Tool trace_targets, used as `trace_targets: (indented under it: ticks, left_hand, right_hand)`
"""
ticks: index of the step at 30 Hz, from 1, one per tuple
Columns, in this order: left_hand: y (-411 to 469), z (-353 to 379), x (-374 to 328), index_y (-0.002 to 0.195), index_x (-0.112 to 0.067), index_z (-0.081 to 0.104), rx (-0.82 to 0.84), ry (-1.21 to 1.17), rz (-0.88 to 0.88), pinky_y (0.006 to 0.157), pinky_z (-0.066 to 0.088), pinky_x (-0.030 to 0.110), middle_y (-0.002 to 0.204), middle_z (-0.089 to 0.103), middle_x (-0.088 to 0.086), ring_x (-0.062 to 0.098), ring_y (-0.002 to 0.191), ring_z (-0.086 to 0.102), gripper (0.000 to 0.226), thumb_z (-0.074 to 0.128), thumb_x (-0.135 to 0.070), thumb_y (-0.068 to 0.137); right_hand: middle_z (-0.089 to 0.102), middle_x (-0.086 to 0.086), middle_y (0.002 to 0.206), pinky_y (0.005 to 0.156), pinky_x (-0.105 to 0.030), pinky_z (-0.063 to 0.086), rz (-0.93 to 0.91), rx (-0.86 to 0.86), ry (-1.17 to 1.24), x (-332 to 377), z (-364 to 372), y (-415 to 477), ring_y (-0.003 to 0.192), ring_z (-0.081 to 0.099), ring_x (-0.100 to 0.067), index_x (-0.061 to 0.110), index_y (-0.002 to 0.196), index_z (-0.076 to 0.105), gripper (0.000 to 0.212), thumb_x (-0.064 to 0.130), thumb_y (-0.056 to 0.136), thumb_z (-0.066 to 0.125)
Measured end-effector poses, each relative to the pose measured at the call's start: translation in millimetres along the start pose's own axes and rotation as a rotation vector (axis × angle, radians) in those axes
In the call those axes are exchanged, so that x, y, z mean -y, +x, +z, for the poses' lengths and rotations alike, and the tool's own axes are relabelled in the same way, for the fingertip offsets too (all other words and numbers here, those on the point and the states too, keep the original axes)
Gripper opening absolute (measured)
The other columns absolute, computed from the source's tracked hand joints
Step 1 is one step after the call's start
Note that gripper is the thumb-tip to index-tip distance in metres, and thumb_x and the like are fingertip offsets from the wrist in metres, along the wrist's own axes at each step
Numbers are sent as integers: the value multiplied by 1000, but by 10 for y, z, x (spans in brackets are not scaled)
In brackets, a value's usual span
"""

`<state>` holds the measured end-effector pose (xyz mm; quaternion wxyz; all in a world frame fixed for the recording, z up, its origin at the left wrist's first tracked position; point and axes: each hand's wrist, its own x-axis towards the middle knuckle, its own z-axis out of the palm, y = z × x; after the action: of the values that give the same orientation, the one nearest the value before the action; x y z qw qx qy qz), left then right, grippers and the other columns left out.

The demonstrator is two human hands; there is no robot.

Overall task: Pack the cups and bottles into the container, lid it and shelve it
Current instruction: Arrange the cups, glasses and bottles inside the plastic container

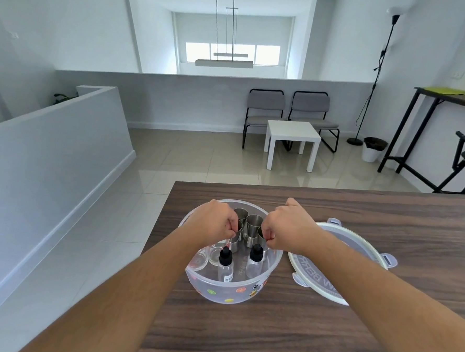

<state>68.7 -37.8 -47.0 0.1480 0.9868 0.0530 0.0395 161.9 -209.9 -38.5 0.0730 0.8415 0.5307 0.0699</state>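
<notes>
Wood-grain table (360,211) near the camera, pale tiled room behind it, and the round clear container (218,292) sat close to the table's left edge. Both hands were down inside its mouth. The left hand (213,219) had fingers and thumb curled in a pinch on the rim of the left steel cup (234,244), and the right hand (285,228) looked to be pinching the right steel cup (260,235) the same way, though most of that cup was hidden behind its knuckles.

Everything I could see was already in the tub: two more steel cups (254,222) behind the pinched pair, the two dropper bottles (225,265) with black caps in front, and the glass cups (200,259) against the left wall. All of it stood upright, long axes straight up, so the pinches came from above.

What mattered for the next bit, I'd say, was the lid (352,237). It lay on the table just to the right of the container, partly under the right forearm. That put the right hand much nearer to it, with the left well placed to steady the tub. My guess is packing was basically done, with letting go and lidding next. Couldn't pick out which shelf was meant.
</notes>
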Motion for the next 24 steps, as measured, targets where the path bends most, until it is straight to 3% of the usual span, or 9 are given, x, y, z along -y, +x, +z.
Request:
trace_targets:
  ticks: [3,8,10,12,14,17,21,24]
  left_hand:
    - [-23,0,15,81,-20,73,-10,-23,6,67,43,22,80,72,-5,10,73,61,12,66,-13,75]
    - [-37,5,6,81,-20,74,-9,-36,8,60,35,14,80,72,-4,6,68,56,12,66,-12,76]
    - [-54,-8,-1,83,-21,74,-6,-40,3,63,40,16,82,72,-5,6,68,56,13,66,-13,76]
    - [-86,-44,1,84,-23,74,-14,-41,-4,64,42,19,84,72,-9,3,64,53,13,67,-16,76]
    - [-140,-112,16,84,-26,73,-54,-78,-14,59,36,13,82,70,-14,-2,60,52,11,69,-20,76]
    - [-271,-247,38,81,-30,73,-127,-175,-12,55,30,6,73,66,-20,-12,63,53,8,72,-25,75]
    - [-506,-339,13,80,-34,73,-46,-202,34,55,36,12,74,68,-20,-3,62,55,11,75,-34,69]
    - [-597,-293,-38,89,-31,72,7,-140,50,61,41,17,84,70,-17,-1,65,56,22,77,-35,68]
  right_hand:
    - [70,6,76,76,-31,22,-16,-18,-36,8,15,22,75,60,-17,25,69,62,6,22,73,60]
    - [69,6,74,76,-31,22,-8,-19,-18,14,27,22,75,61,-17,24,69,63,5,23,73,61]
    - [70,7,74,77,-31,24,2,-24,21,18,18,6,75,61,-16,22,71,65,6,25,74,61]
    - [71,11,82,78,-30,24,27,-35,106,-1,-29,-28,81,61,-13,26,78,69,9,31,76,62]
    - [69,16,90,79,-29,24,53,-64,208,-43,-100,-85,84,59,-7,30,86,69,11,36,79,63]
    - [63,21,86,77,-27,23,58,-130,324,-87,-191,-189,72,46,7,33,89,69,12,38,79,66]
    - [59,26,89,80,-26,23,29,-91,393,9,-254,-267,67,39,18,36,99,68,24,42,76,71]
    - [67,21,102,84,-28,28,8,-39,344,133,-261,-278,81,49,10,34,104,67,28,40,77,70]
